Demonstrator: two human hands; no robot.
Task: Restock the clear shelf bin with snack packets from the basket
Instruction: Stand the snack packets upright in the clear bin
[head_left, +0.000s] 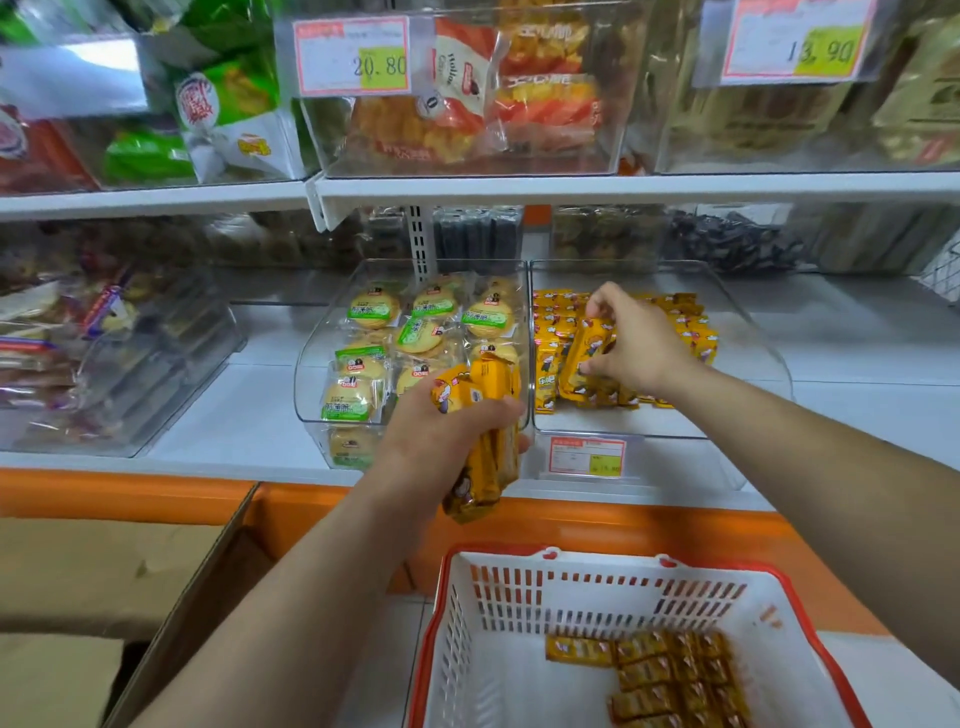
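— Yellow packet in the right hand: what step is this?
— Placing, I'd say. It's pinched between thumb and fingers, low among the rows in the clear bin.
— And the left hand?
— Wrapped round a bundle, just short of the bin (more lie in the basket). Next, probably: let go, then take another from that bundle.

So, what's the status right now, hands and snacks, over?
Left hand grips a bundle of yellow packets. Right hand holds a packet inside the clear bin. Basket has more. Nothing blocking.
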